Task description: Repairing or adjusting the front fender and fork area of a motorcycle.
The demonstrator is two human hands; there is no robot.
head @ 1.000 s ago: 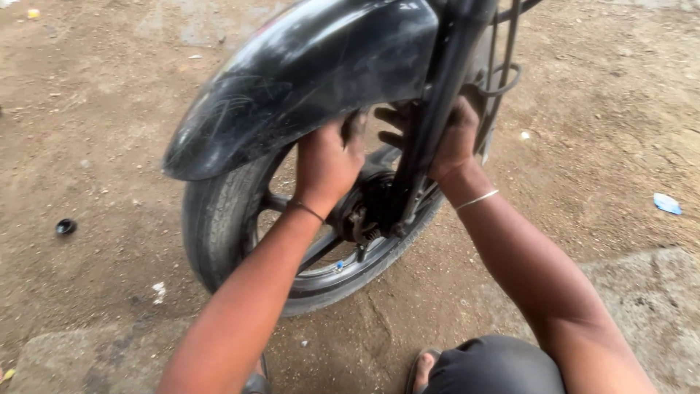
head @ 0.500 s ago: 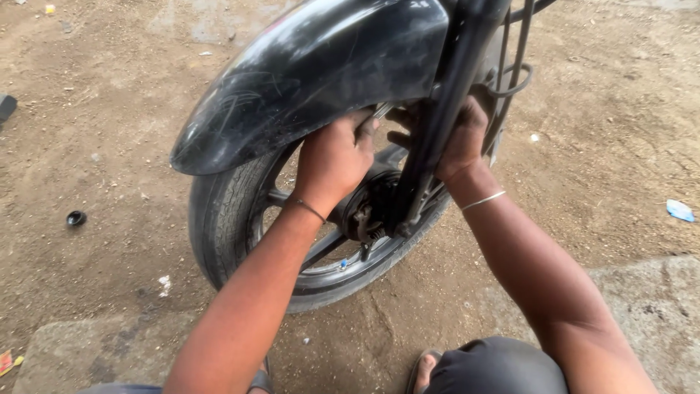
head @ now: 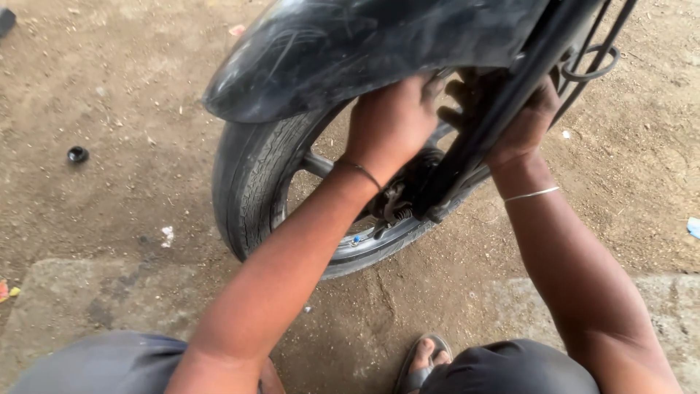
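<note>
Reaching under the black mudguard, the left hand and right hand gripped the wheel standing on the dirt ground; it looked heavy, stiff, best held near the fork

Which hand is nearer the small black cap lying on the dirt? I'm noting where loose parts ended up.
Left. The left hand is under the black mudguard, on the side toward the cap; the right hand grips the fork leg farther away.
</note>
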